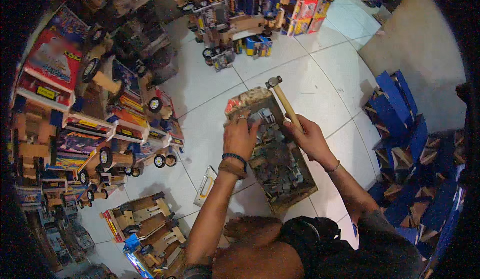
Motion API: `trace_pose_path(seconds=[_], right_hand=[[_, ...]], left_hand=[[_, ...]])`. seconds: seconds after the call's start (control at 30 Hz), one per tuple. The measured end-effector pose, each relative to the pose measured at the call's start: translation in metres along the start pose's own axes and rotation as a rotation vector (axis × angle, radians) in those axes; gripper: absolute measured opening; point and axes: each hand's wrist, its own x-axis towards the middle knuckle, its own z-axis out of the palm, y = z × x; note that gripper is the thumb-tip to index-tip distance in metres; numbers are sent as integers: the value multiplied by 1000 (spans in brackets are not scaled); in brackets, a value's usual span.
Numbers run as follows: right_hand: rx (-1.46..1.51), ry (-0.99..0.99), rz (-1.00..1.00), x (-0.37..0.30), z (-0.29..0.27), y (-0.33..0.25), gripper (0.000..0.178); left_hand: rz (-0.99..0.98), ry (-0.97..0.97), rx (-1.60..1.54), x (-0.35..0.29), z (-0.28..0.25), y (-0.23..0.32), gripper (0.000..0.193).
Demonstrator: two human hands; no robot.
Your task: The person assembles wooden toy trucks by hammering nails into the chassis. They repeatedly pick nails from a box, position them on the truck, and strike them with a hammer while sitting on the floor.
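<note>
My right hand (311, 140) is closed around the wooden handle of a hammer (287, 104). The hammer's metal head points away from me, above the far right corner of a long wooden box (296, 200). Many small, greyish metal pieces (277, 161) fill the box, too jumbled to tell their kind. At the box's far left corner, my left hand (240, 138) grips the rim, its thumb on the inner side and its fingertips partly hidden. A worn, mottled red-and-beige strip (252, 98) covers the far end of the box.
Wooden toy trucks (95, 124) with black wheels stand stacked at left, with more toy trucks (255, 16) at the back. Unfinished wooden truck bodies (152, 219) lie near left. A small framed saw (205, 186) rests on the tiled floor (215, 86). Blue-painted wooden parts (400, 109) pile up at right.
</note>
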Motion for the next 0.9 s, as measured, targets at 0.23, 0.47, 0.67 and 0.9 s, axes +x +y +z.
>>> trace_pose_path(seconds=[0.23,0.47,0.67,0.9], right_hand=[[27,-27,81,0,1,-3,39],[-87,-32,5,-1,1,-8,47],[-60,-28,-31,-2,2,-3,47],[-92,-30,-43,1,3,-4,46]], left_hand=[[254,-1094,-924,-66,-22,43,28],[341,-823,-144,-165,131,40,22],[125,-722,-215,-168,152,50,30],[110,-767,-681,-119,31,52,25]])
